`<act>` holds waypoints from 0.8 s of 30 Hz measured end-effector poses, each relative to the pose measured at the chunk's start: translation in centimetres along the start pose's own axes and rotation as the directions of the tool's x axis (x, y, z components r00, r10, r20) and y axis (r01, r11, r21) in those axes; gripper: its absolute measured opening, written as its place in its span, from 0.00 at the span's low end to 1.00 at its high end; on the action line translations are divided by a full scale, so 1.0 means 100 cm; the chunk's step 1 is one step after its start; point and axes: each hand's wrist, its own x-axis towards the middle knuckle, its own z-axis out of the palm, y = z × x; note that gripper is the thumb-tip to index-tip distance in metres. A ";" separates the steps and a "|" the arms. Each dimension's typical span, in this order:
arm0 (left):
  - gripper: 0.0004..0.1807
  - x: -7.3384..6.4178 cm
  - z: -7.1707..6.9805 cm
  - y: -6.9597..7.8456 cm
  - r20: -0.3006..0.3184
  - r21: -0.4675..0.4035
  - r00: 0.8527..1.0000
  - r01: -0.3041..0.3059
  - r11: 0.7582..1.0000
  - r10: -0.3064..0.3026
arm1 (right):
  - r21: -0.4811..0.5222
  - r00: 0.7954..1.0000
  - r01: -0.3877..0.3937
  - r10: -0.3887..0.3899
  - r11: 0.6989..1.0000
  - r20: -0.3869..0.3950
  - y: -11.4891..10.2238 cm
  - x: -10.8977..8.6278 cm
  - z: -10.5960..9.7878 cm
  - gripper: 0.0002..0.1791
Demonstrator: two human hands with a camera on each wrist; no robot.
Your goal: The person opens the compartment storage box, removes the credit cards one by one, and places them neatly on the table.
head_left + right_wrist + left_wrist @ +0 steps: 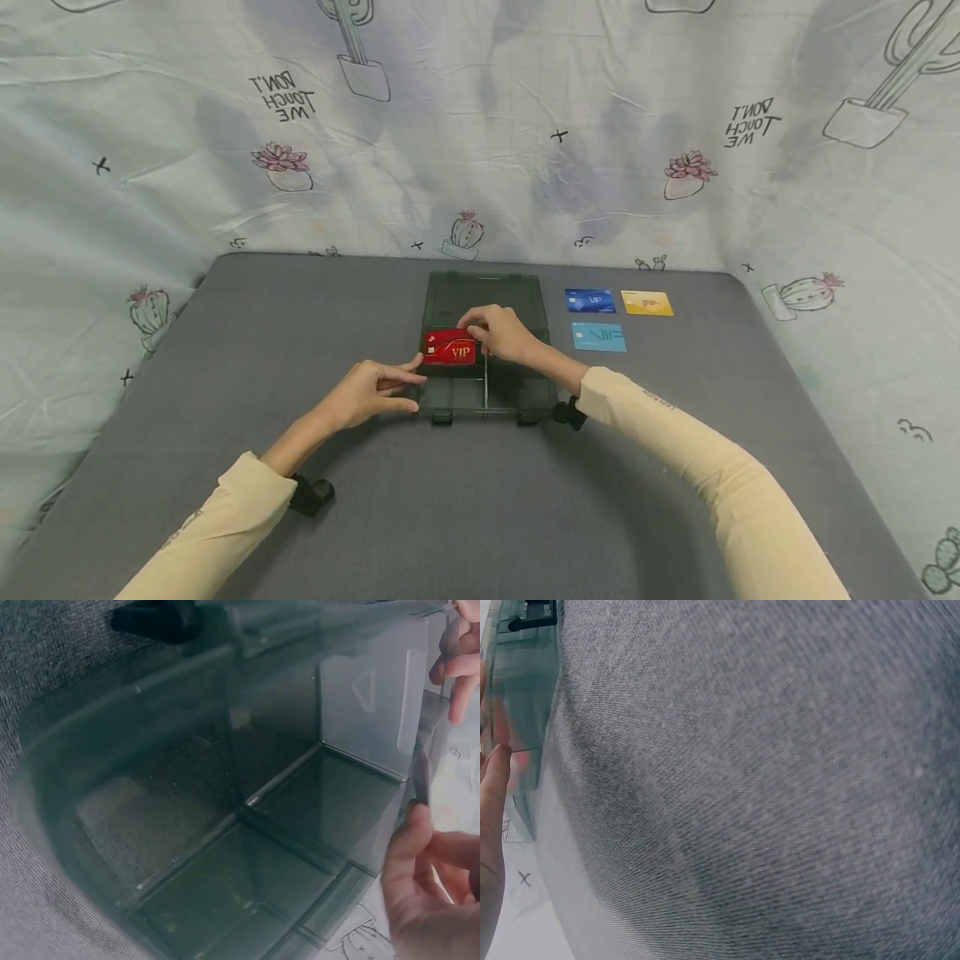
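Note:
A dark green see-through plastic box lies with its lid laid back, its inside split into compartments. Over its left part is a red VIP card, tilted up. My right hand pinches that card by its right edge between thumb and fingers; the right wrist view has the hand at the box's far side. Beside the box's left wall, my left hand touches it with fingers extended. The left wrist view catches only part of this hand against the box wall.
To the right of the box lie a dark blue VIP card, a yellow card and a light blue card, flat on the grey tabletop. A patterned cloth hangs behind the table.

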 end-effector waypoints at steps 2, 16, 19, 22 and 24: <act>0.26 0.000 0.000 0.000 0.001 -0.005 1.000 0.004 1.000 -0.004 | 0.017 1.000 -0.011 0.011 1.000 0.011 0.001 0.001 0.001 0.12; 0.27 0.003 -0.001 0.004 0.008 -0.017 1.000 0.020 1.000 -0.020 | 0.164 0.993 -0.115 0.114 0.980 0.021 0.008 -0.001 0.001 0.28; 0.27 0.002 -0.002 0.003 0.006 -0.018 1.000 0.017 1.000 -0.017 | 0.282 0.990 -0.140 0.136 0.949 0.034 0.010 -0.005 -0.005 0.27; 0.27 0.002 -0.002 0.002 0.005 -0.015 1.000 0.013 1.000 -0.013 | 0.407 0.986 -0.166 0.152 0.898 0.066 0.010 -0.010 -0.010 0.28; 0.27 0.001 -0.003 0.002 0.005 -0.009 1.000 0.005 1.000 -0.005 | 0.474 0.983 -0.186 0.163 0.861 0.089 0.010 -0.013 -0.013 0.29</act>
